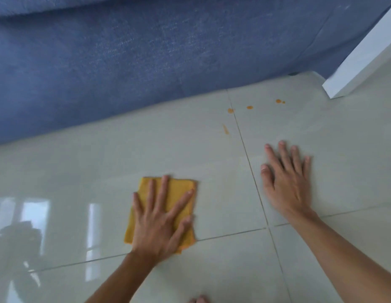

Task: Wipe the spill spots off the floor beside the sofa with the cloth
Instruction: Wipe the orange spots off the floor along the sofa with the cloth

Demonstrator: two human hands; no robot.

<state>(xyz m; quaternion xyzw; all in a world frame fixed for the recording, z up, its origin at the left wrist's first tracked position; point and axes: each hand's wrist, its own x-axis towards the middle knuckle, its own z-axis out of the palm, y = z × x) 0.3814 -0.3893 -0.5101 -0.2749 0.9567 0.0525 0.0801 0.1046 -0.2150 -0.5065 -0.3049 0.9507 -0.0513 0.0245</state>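
A folded yellow cloth [181, 187] lies flat on the glossy pale tiled floor [212, 162]. My left hand [159, 224] presses down on it with fingers spread. My right hand [288, 184] rests flat on the bare tile to the right, fingers apart, holding nothing. Orange spill spots sit farther ahead near the sofa's edge: one [230, 110] on a grout line, one [249, 107] beside it, a pair [278, 101] further right, and a thin orange smear [225, 129] closer to me. The cloth is well short of the spots, down and to their left.
The blue fabric sofa [146, 62] fills the top of the view, its lower edge running diagonally along the floor. A white furniture panel [360, 57] stands at the upper right. Toes [200, 300] show at the bottom edge.
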